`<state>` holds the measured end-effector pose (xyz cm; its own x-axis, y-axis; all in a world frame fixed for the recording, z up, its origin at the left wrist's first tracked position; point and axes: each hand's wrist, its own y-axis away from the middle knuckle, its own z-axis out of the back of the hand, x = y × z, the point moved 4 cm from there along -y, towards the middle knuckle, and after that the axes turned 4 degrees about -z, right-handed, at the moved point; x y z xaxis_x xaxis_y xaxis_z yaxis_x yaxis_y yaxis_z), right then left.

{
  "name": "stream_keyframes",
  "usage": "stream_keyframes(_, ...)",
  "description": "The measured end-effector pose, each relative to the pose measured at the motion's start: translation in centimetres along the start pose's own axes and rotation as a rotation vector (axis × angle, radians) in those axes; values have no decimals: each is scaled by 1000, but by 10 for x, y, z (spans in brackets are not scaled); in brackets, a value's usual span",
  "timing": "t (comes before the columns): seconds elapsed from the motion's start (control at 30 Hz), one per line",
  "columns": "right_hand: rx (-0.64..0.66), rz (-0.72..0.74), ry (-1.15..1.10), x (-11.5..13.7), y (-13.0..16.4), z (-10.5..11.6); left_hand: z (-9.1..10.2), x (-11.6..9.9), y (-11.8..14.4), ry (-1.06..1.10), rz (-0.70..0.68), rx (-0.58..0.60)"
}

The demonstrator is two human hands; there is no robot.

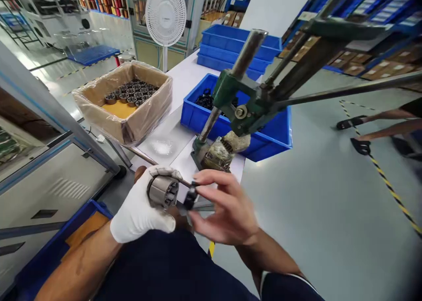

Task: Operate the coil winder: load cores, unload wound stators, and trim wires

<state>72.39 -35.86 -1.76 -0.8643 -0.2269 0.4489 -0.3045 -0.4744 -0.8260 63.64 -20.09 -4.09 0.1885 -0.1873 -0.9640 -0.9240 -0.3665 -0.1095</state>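
My left hand (pixel 138 208), in a white glove, is closed around a grey metal motor stator core (pixel 163 191), a short cylinder with slots inside. Its slotted end faces right. Bare and slightly blurred, my right hand (pixel 227 206) pinches a small black plastic part (pixel 190 197) between thumb and fingers, just right of the core and apart from it. Beyond both hands stands a green manual press (pixel 234 99) with a steel column and a long lever. A fixture (pixel 217 155) sits at its base.
A plastic-lined cardboard box (pixel 145 121) with several similar cores stands at the left of the white table (pixel 181 79). Behind the press, a blue bin (pixel 273 136) holds black parts. Stacked blue crates (pixel 237 44) and a white fan (pixel 165 15) are farther back. Another person's legs (pixel 385 125) show at right.
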Motion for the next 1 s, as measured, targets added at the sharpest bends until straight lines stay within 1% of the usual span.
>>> stream_keyframes(0.03,22,21,-34,7,-7,-11,-1,-2,2,-30,-8,-7)
stream_keyframes(0.1,55,43,-74,11,-16,-22,0,-5,8,-85,-18,-35)
stream_keyframes(0.2,150,80,-115,9,-15,-28,7,-7,16,-134,-31,-92)
stream_keyframes(0.27,176,95,-107,8,-11,-29,11,-7,20,-143,-35,-105)
stream_keyframes(0.4,126,74,-56,12,-8,-29,12,-6,21,-131,-47,-101)
stream_keyframes(0.53,85,-4,-19,16,-9,-27,11,-4,20,-115,-39,-99)
stream_keyframes(0.63,75,-35,-14,16,-9,-26,12,-3,20,-121,-23,-110)
stream_keyframes(0.73,88,-21,-19,16,-9,-29,13,-5,21,-139,-27,-102)
stream_keyframes(0.83,96,25,-19,14,-8,-35,14,-9,21,-238,-49,-115)
stream_keyframes(1.0,84,35,-27,6,-7,-45,17,-13,19,-479,-150,-207)
